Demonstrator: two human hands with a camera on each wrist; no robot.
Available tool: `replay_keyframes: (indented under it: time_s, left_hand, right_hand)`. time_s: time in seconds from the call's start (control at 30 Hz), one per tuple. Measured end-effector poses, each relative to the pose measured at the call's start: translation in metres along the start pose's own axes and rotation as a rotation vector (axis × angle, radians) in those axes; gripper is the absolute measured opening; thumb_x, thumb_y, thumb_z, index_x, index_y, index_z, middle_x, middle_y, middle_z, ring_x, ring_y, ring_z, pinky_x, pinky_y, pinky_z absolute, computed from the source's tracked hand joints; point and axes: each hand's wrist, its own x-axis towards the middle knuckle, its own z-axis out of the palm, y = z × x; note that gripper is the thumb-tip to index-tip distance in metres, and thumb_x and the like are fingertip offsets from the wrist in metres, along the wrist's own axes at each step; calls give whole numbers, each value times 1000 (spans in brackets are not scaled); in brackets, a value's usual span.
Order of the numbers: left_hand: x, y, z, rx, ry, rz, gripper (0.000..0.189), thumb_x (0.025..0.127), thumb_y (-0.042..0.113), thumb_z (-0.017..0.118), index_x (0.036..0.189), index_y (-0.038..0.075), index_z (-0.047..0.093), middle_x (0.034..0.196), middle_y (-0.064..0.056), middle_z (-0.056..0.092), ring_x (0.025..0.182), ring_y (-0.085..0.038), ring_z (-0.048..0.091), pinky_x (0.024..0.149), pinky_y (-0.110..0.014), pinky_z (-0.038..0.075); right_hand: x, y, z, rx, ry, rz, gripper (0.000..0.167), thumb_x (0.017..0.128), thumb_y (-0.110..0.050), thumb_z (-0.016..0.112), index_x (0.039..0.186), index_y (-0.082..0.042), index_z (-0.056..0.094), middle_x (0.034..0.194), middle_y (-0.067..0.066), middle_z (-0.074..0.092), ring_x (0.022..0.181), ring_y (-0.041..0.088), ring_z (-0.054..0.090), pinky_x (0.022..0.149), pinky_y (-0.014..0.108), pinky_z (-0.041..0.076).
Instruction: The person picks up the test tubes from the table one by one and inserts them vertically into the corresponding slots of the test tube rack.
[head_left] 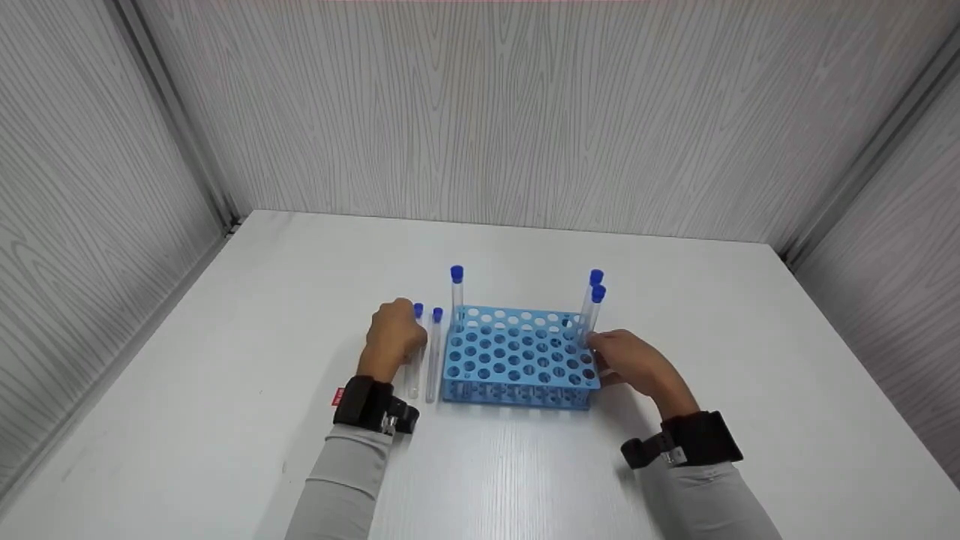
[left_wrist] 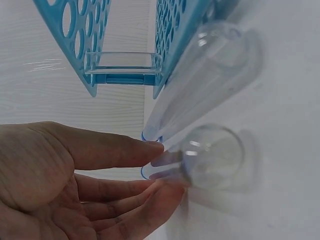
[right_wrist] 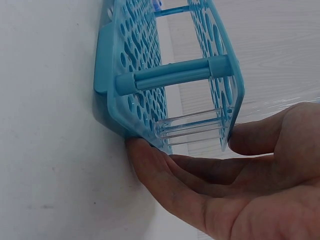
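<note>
My left hand pinches a clear test tube with a blue cap that lies on the table, thumb on one side and fingers on the other. Beside it, nearer the rack, lies a second capped test tube. The light blue test tube rack stands right of both. My right hand grips the rack's right end, thumb at the upper plate and fingertips at the lower plate. One blue-capped tube stands in the rack's back left corner; two more stand at the right, leaning slightly.
A white table carries everything, with grained panels rising behind it and at both sides. A small red tag shows by the left wrist strap. Black straps with small cameras sit on both wrists.
</note>
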Motion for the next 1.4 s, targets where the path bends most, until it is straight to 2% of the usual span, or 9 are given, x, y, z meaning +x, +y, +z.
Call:
replay_keyframes:
  time_s: [0.23, 0.67, 0.8, 1.03, 1.4]
  left_hand:
    - [0, 0, 0, -14, -15, -22, 39, 91, 2, 60, 128, -9, 60, 114, -23, 67, 89, -31, 67, 54, -28, 53]
    - [3, 1, 1, -1, -7, -12, 39, 91, 3, 61, 129, -8, 60, 114, -23, 67, 90, -30, 67, 54, -27, 52]
    - [2, 1, 1, -11, -1, -6, 37, 91, 2, 62, 126, -8, 60, 112, -22, 67, 89, -30, 66, 54, -27, 52]
    - [0, 0, 0, 28, 28, 39, 30, 87, 2, 61, 116, -9, 64, 103, -23, 69, 78, -28, 67, 48, -27, 51]
    - [-1, 0, -2, -2, 4, 16, 31, 86, 2, 63, 116, -8, 63, 105, -22, 68, 80, -29, 67, 47, -27, 50]
  right_hand:
    - [1, 0, 0, 0, 2, 8, 47, 107, -28, 40, 134, 8, 55, 100, 10, 61, 95, 22, 61, 90, 39, 57]
    - [3, 0, -1, 3, 7, 22, 49, 107, -29, 39, 137, 9, 51, 105, 12, 62, 98, 23, 62, 93, 40, 56]
    - [3, 0, -1, -2, 12, 28, 51, 107, -30, 39, 139, 9, 49, 108, 13, 63, 99, 23, 62, 94, 40, 56]
    - [2, 1, 0, -23, 26, 17, 49, 105, -29, 41, 135, 8, 53, 105, 13, 60, 99, 24, 60, 93, 41, 56]
    - [3, 1, 1, -22, 34, 38, 53, 106, -30, 40, 141, 9, 47, 112, 16, 59, 104, 26, 60, 97, 43, 54]
